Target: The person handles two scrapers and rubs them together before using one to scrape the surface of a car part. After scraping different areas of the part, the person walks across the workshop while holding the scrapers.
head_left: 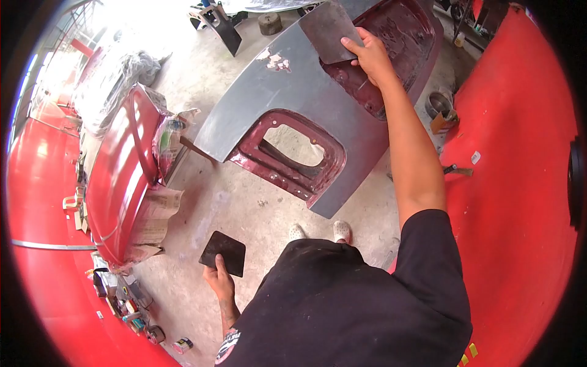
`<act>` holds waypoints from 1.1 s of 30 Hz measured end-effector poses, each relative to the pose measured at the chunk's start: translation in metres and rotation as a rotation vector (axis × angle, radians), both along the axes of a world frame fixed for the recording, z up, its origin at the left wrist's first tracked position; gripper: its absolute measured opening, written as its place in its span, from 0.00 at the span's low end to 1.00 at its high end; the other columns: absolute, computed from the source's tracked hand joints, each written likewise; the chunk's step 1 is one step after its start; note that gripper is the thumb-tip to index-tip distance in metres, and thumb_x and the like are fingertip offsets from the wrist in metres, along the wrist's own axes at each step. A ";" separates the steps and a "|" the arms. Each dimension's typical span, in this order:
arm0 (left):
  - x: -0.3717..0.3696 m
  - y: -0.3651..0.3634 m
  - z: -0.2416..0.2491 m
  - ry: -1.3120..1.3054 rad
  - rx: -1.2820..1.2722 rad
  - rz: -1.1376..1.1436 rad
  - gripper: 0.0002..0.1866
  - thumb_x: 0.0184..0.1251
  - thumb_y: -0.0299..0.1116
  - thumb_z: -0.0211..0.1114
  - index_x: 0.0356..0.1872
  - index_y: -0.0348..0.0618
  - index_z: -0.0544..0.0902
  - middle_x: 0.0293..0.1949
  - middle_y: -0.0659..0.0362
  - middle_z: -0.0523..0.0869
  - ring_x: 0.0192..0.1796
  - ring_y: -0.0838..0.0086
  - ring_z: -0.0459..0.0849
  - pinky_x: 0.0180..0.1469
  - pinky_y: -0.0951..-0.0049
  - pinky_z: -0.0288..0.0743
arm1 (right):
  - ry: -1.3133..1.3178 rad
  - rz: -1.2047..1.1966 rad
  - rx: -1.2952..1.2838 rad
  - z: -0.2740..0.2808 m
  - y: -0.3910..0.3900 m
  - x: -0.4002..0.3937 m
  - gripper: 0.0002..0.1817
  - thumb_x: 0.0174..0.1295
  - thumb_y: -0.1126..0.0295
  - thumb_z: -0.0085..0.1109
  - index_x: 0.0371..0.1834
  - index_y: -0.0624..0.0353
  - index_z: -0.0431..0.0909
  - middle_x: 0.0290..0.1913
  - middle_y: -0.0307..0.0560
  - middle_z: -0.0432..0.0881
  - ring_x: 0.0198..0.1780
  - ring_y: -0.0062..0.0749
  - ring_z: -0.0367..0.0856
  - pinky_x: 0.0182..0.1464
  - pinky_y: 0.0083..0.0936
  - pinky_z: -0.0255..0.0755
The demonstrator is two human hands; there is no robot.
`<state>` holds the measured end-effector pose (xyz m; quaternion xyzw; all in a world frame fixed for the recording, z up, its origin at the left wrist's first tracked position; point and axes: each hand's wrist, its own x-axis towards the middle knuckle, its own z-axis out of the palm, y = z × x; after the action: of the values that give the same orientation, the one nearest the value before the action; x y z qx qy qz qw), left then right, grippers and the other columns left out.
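My left hand (221, 282) is closed on a black, flat square sheet (227, 249), thumb on top, low over the floor. Farther forward, my right hand (371, 56) grips a larger dark grey, sandpaper-like sheet (329, 32) between thumb and fingers, over the top part of a car body panel (293, 79). That panel has a grey primer-like surface and maroon recessed areas. One recess holds an oval opening (296, 145) that shows the floor. A patch of chipped, pale and pinkish paint (275, 61) marks the grey surface.
Red car bodies stand at the left (43, 202) and right (510, 140). A red panel with paper masking (122, 177) is left of the grey one. Cans and small tools (131, 306) line the lower left. A metal bowl (438, 104) sits at the right.
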<state>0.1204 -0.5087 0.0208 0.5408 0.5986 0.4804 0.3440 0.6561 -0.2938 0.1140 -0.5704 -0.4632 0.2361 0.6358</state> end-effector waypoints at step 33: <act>0.009 -0.013 0.001 0.027 -0.023 0.016 0.11 0.71 0.32 0.57 0.41 0.31 0.80 0.35 0.60 0.84 0.37 0.80 0.78 0.42 0.77 0.73 | 0.252 0.111 0.072 0.021 0.008 0.008 0.18 0.64 0.61 0.60 0.55 0.54 0.73 0.45 0.33 0.81 0.37 0.18 0.77 0.30 0.15 0.67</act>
<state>0.1297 -0.5220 0.0213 0.5383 0.6130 0.4691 0.3382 0.6640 -0.2862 0.1347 -0.4865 -0.4187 0.3237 0.6952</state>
